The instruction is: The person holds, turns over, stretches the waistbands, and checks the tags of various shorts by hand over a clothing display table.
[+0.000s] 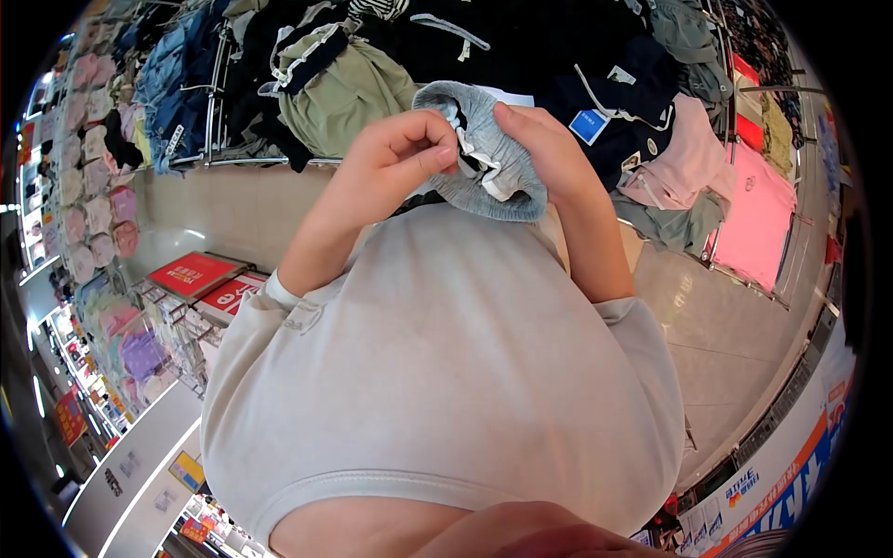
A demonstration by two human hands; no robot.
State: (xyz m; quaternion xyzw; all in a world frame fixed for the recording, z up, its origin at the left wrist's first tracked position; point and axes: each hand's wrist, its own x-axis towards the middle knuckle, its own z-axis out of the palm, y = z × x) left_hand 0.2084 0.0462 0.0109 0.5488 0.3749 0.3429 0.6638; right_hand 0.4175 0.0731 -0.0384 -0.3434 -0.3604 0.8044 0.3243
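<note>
A grey garment [507, 149] with a gathered, stretchy waistband is held up in front of my chest, its opening turned toward me. White labels or strips [484, 163] show inside the opening. My left hand [402, 156] is closed at the left edge of the waistband, with thumb and curled fingers pinched together at the opening. On the right side, my right hand [544, 149] grips the garment, thumb over the edge and fingers hidden behind it. Directly beyond lie olive-green pants [349, 98] with a dark waistband and white drawstring, on a pile of dark clothes.
The display rack's metal rail [256, 161] runs beyond my hands. Navy clothing with a blue tag [589, 126], a pale pink garment [684, 153] and a bright pink garment [755, 214] lie to the right. Red signs [195, 273] stand at left, near hanging packaged goods [98, 200].
</note>
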